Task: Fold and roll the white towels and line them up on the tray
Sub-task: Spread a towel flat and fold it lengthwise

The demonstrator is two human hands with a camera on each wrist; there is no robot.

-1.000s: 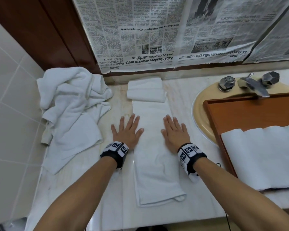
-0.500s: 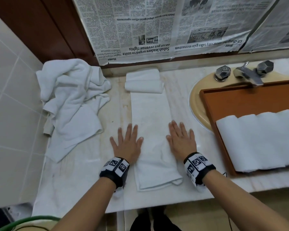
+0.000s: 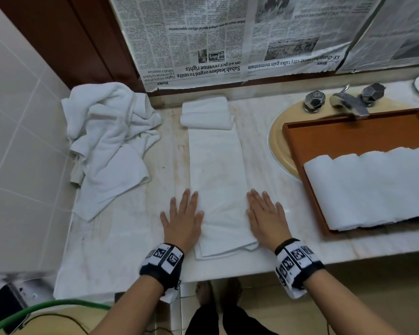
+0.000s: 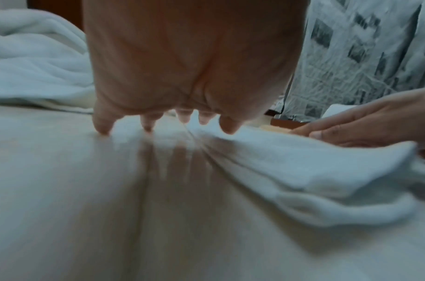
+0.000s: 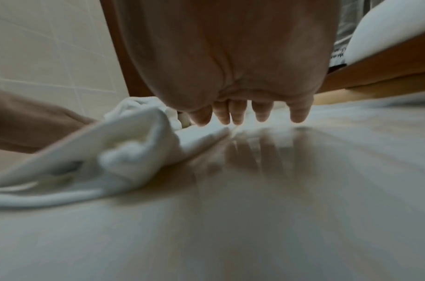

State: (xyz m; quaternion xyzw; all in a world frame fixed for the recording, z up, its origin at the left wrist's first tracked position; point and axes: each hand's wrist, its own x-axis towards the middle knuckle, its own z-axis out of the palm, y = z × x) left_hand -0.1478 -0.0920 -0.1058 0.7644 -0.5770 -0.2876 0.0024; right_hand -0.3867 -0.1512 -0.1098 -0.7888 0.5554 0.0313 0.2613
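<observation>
- Head view: the left hand (image 3: 182, 222) and right hand (image 3: 266, 220) lie flat, fingers straight, flanking the long folded towel (image 3: 218, 180) near the desk (image 3: 121, 243) front edge; the tray (image 3: 348, 131) of rolled towels (image 3: 373, 187) sits right of them.
- Left wrist view: fingers (image 4: 101, 121) released, tips on the marble beside the towel's edge.
- Right wrist view: fingers (image 5: 299, 112) straight beside the towel's loose corner.

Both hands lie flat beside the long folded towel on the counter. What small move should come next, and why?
Probably curl both hands onto the near end of the folded towel and start rolling it away. The left hand and right hand lie flat at its edges near that end, the strip looks smooth, and rolled towels already line the tray.
</observation>
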